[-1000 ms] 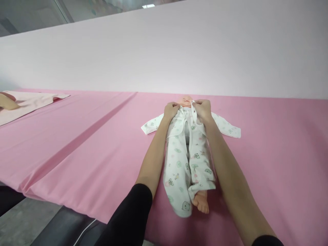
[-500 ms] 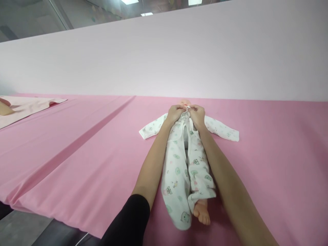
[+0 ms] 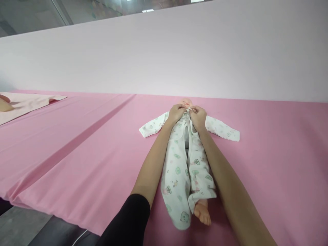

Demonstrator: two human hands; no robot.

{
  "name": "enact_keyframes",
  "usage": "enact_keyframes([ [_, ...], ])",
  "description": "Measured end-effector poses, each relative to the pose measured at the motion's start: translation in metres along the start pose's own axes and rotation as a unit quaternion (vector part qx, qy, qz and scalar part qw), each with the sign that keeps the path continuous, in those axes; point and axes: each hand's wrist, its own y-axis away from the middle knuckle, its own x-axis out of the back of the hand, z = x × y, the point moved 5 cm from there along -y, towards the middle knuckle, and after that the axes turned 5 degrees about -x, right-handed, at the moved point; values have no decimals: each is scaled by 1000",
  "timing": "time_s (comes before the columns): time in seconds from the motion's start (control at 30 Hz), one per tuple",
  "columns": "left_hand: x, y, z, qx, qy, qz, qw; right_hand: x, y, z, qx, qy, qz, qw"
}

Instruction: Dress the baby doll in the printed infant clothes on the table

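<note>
A baby doll lies on its back, its head toward the wall, dressed in a white printed romper. The sleeves spread out to both sides, and the front gapes open below the chest. One bare doll foot sticks out of the right leg; the other leg's end is covered. At the neckline my left hand pinches the romper's collar edge. Close beside it, my right hand is closed on the opposite collar edge. Small white ends show between the fingers; whether they are ties or fasteners is unclear.
Pink cloth covers the table, with a long raised fold left of the doll. A pale cloth with a partly visible tan object lies at the far left. Behind the table stands a white wall.
Both hands stay at the collar with only slight finger movement. A white end shows more plainly between them. The view has tilted down a little.
</note>
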Motion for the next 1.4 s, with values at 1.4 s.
enact_keyframes([
  [1.4,6,4,1,-20,-27,27,999,-7,-2,-4,5,69,-60,996],
])
